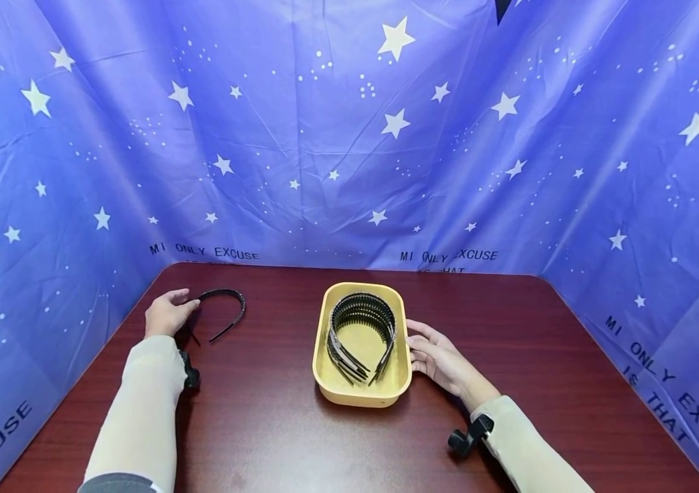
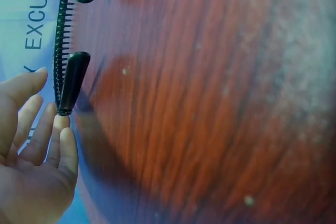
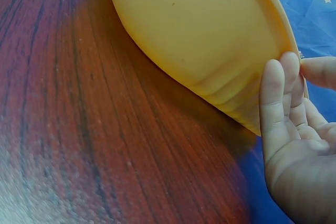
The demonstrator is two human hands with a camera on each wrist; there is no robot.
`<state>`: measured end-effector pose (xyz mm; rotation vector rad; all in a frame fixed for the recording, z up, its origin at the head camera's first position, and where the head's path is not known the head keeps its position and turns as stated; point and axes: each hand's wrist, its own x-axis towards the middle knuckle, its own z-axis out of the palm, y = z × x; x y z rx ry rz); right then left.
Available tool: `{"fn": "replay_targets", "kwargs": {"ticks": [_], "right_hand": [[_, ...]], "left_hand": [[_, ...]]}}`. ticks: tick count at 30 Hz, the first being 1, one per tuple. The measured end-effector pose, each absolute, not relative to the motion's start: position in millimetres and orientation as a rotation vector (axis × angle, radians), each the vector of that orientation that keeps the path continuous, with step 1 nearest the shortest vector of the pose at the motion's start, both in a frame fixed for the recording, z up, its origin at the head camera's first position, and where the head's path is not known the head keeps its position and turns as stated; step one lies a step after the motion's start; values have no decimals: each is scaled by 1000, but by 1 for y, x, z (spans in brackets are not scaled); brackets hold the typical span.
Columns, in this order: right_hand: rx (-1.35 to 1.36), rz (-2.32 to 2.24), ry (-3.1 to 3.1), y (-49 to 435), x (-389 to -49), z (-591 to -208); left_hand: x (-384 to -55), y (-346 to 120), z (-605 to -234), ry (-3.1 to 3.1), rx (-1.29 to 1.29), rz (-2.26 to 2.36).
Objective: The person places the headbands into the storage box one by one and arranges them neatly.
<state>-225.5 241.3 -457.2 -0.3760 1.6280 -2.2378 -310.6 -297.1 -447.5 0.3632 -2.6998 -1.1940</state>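
Note:
At the table's left side, a thin black toothed headband [image 1: 243, 308] shows as an open loop. My left hand [image 1: 167, 316] is at its left side, and in the left wrist view the fingertips [image 2: 60, 121] meet the end of the headband [image 2: 62, 40], thumb spread apart from them. A yellow rectangular bin [image 1: 361, 398] stands near mid-table. Inside it several black headbands [image 1: 361, 308] lie nested together. My right hand [image 1: 441, 359] touches the bin's right side; the right wrist view shows extended fingers [image 3: 273, 98] against its outer wall.
The dark red wood-grain table [image 1: 250, 424] has rounded far corners. A blue cloth [image 1: 337, 137] with white stars and lettering hangs behind it and along both sides. Black wrist cameras sit on the left cuff [image 1: 189, 373] and right cuff [image 1: 469, 435].

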Motion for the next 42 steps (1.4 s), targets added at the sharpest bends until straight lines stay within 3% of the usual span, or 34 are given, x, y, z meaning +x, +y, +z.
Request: {"fn": "replay_targets", "kwargs": {"ticks": [42], "right_hand": [[-337, -2226, 1648, 242, -226, -458]], "left_hand": [[-310, -289, -444, -2795, 303, -1158]]}}
